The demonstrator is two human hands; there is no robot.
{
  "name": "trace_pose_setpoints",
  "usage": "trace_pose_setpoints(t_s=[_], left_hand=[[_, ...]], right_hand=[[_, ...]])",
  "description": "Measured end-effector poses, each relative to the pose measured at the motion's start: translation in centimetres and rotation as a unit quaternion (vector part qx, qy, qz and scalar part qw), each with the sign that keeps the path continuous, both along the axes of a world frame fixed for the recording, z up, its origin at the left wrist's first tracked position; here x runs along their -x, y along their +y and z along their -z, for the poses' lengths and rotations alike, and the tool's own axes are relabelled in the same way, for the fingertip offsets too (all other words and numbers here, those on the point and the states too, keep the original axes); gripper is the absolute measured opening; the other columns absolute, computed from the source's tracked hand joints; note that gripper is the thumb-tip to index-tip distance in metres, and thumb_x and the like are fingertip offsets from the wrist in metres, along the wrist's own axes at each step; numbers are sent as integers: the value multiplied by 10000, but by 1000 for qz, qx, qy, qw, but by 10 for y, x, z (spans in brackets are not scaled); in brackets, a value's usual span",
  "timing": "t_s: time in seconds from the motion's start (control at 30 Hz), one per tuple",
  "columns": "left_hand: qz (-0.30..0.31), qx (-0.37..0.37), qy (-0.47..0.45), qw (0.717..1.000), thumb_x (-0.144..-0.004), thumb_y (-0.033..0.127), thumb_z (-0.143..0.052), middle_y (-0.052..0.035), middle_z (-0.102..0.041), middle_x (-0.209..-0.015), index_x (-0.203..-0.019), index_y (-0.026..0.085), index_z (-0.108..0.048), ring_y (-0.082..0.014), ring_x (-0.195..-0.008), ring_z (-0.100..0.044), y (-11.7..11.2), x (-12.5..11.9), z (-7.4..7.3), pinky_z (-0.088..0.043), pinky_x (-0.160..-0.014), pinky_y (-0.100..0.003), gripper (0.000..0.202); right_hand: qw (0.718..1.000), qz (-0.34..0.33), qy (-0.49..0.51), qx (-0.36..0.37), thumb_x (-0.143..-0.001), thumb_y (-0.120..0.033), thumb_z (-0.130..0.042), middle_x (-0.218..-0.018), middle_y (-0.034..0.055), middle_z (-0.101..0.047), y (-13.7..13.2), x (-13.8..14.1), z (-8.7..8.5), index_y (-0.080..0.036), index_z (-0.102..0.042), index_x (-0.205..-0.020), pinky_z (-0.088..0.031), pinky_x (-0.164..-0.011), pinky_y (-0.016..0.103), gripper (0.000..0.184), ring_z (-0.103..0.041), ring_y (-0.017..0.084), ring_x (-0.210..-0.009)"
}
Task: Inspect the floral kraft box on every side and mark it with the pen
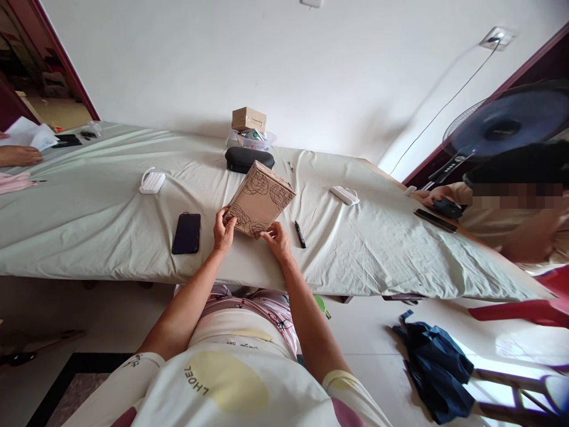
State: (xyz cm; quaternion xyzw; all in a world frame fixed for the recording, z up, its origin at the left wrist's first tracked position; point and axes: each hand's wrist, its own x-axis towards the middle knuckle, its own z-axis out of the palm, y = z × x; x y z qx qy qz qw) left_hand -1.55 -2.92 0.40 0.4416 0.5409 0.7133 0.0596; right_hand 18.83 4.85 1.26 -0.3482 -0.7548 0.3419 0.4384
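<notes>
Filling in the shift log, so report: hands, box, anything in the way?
Left hand grips cardboard box; right hand at its near corner. Scribbled loops on box face. Marker beside right hand, phone beside left; neither blocking.

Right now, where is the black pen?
In the head view, the black pen lies on the cloth-covered table, just to the right of your right hand and the scribbled cardboard box.

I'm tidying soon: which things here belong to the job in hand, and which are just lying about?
Job:
scribbled box, in left hand and right hand
black marker, probably, judging by the scribbles

Apparently lying about:
phone
black case
small brown box
</notes>
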Motion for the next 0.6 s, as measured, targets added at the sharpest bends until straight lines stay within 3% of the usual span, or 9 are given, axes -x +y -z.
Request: trace_pose_setpoints(t_s=[0.1, 0.17, 0.27, 0.33, 0.4, 0.5, 0.6], left_hand=[[9, -5, 35, 999, -993, 610, -557, -166, -634, -1462, -1373, 221, -559, -284, -1380, -615, 0, 0, 0, -490, -1195, -445, 544], [14, -10, 71, 997, -996, 589, -565, -160, -630, -1471, -1354, 229, -573, -286, -1421, -583, 1, -2, 1, -451, -1234, -467, 508], [28, -20, 127, 991, -1005, 573, -565, -152, -620, -1487, -1317, 242, -596, -287, -1485, -525, 2, -6, 1, -402, -1274, -501, 456], [37, -23, 153, 987, -1010, 566, -566, -154, -614, -1491, -1300, 248, -608, -291, -1506, -503, 2, -7, 2, -394, -1280, -516, 432], [31, -14, 165, 986, -1001, 570, -587, -161, -581, -1528, -1293, 247, -617, -298, -1513, -492, 2, -8, 3, -409, -1272, -517, 437], [8, -1, 159, 987, -976, 607, -619, -173, -505, -1597, -1319, 236, -621, -314, -1531, -465, 3, -8, 5, -437, -1252, -504, 506], [23, -1, 117, 993, -977, 624, -608, -190, -505, -1594, -1470, 228, -525, -318, -1482, -524, 5, -10, 9, -541, -1153, -465, 637]], right_hand=[[994, 49, 91, -23, -790, -698, -749, -1220, 103, -688, 10, -6, 2, -263, -526, -1438, -570, -663, 300, 812, -682, 181, -833], [984, 88, 146, -44, -847, -668, -701, -1351, 136, -624, 17, -12, 2, -289, -411, -1561, -598, -725, 323, 860, -695, 203, -951], [966, 126, 211, -83, -945, -618, -580, -1468, 156, -550, 26, -22, 1, -297, -275, -1646, -603, -933, 416, 829, -665, 240, -1163], [957, 143, 231, -101, -979, -602, -515, -1510, 158, -517, 29, -28, 0, -284, -262, -1654, -564, -1044, 463, 788, -616, 257, -1281], [956, 155, 231, -94, -1001, -602, -452, -1492, 153, -529, 31, -32, 1, -269, -327, -1620, -561, -1055, 470, 714, -600, 260, -1305], [956, 156, 241, -54, -1003, -613, -428, -1354, 143, -603, 32, -33, 2, -245, -450, -1499, -613, -932, 423, 617, -652, 240, -1170], [951, 150, 268, -16, -973, -633, -490, -1195, 111, -640, 32, -31, 3, -239, -507, -1368, -623, -786, 349, 559, -665, 207, -1008]])
